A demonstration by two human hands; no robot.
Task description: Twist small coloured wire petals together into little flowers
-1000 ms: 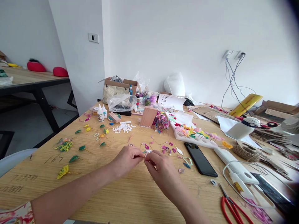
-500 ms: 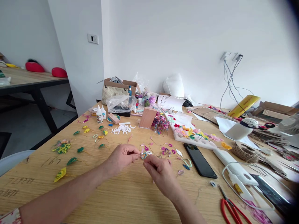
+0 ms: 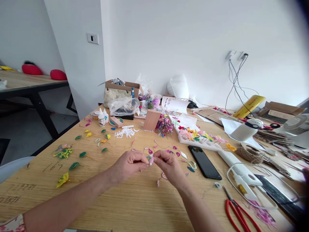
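Observation:
Both my hands meet over the middle of the wooden table (image 3: 125, 206). My left hand (image 3: 129, 164) and my right hand (image 3: 169, 166) pinch a tiny pink and teal paper petal (image 3: 151, 159) between their fingertips, just above the tabletop. Loose pink and purple petals (image 3: 172, 151) lie scattered right behind the hands. One more pink petal (image 3: 164, 176) lies under my right wrist.
A black phone (image 3: 204, 157) lies right of my hands, red-handled pliers (image 3: 238, 215) near the front right edge. Green and yellow paper leaves (image 3: 79, 154) dot the left. A white foam block with paper flowers (image 3: 195, 137), a wooden block (image 3: 151, 120), glue bottles (image 3: 102, 117) and boxes stand behind.
My right hand has risen from the table and closed in on my left hand. The small petal piece is now pinched between both hands.

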